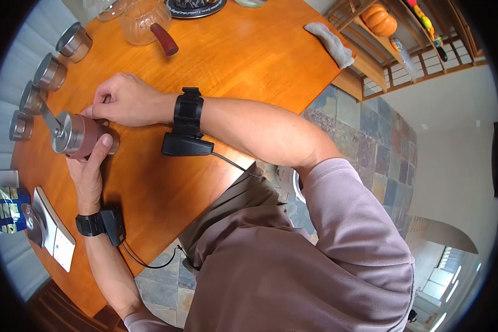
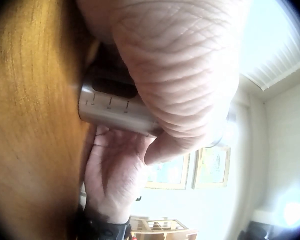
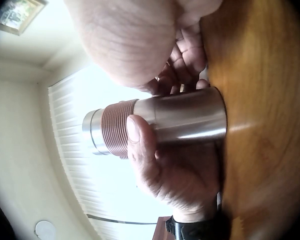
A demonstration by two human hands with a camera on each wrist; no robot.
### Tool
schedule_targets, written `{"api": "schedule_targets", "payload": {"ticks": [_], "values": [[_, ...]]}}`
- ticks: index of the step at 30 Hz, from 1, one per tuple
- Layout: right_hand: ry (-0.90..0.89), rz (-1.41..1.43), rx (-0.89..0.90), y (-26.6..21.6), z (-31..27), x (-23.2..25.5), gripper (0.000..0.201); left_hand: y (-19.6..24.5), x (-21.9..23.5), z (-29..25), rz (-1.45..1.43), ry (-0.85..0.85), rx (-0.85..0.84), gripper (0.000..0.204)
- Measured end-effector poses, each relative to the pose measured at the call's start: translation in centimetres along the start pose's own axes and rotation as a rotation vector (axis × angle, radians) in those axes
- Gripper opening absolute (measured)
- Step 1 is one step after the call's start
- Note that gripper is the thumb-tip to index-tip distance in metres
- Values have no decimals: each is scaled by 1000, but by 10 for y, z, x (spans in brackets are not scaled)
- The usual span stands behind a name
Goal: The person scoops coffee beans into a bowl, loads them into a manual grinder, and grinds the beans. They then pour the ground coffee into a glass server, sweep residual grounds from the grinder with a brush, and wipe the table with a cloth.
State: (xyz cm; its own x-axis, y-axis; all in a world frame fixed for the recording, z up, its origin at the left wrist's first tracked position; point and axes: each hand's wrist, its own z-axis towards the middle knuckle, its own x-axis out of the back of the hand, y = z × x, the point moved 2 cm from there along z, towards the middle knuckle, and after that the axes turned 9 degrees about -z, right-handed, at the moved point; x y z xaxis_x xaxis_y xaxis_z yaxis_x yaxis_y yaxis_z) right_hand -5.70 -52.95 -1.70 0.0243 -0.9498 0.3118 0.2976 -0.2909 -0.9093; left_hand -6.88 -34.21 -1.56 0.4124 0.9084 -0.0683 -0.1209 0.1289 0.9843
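A steel hand coffee grinder [image 1: 73, 138] with a brown ribbed band stands upright on the wooden table. Its crank handle [image 1: 50, 118] points away from the person. My left hand [image 1: 90, 176] grips the grinder, its thumb lying along the band, as the right wrist view also shows. On the grinder's other side, my right hand [image 1: 131, 102] has bent fingers, with the thumb and fingertips right at the grinder's upper part. Whether they pinch it I cannot tell. In the left wrist view, measuring marks and a dark slot show on the grinder's lower body [image 2: 110, 111].
Several steel cups [image 1: 50, 73] line the table's far left edge. A glass pot [image 1: 135, 27] with a wooden handle stands beyond my right hand, near a black round plate [image 1: 196, 10]. A grey cloth [image 1: 329, 45] lies at the right corner. White papers [image 1: 61, 243] and a blue bag [image 1: 8, 210] are at lower left.
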Motion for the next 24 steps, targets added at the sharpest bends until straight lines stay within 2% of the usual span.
{"api": "schedule_targets", "payload": {"ticks": [4,5,7,8,9,10,11,12,13,15,18,21,23,24], "values": [[8,-8,69,1,0,-1,31,-1,-3,-1,-44,26,-10,52],[3,-20,108,1,-1,1,29,-2,-5,0,-120,-10,20,51],[53,-87,116,3,0,-1,36,-9,-1,1,-77,-26,74,30],[-8,-195,101,-4,-4,4,35,-3,-3,1,94,-60,67,27],[-69,-140,-60,-10,-9,4,32,11,-17,-2,32,-44,-74,33],[-91,-34,-89,-4,-10,6,28,19,-15,0,201,-87,-44,38],[-66,-42,-75,-8,-12,7,25,13,-16,2,-131,-112,-177,45],[-93,-26,-112,3,-9,11,25,13,-16,2,-196,-90,-153,52],[-109,-73,-139,0,-15,19,25,-9,-21,9,-215,-63,-242,60],[-77,18,-104,17,-9,19,24,4,-7,7,206,-29,-232,68],[-68,100,-108,5,-13,16,16,10,-9,5,322,-12,-257,73],[-97,35,-112,17,-4,19,24,5,-5,8,315,48,-292,70],[-76,30,-134,12,-1,22,22,7,-3,8,286,4,-269,66],[64,120,-180,6,4,25,21,10,-2,7,265,-36,-233,63]]}}
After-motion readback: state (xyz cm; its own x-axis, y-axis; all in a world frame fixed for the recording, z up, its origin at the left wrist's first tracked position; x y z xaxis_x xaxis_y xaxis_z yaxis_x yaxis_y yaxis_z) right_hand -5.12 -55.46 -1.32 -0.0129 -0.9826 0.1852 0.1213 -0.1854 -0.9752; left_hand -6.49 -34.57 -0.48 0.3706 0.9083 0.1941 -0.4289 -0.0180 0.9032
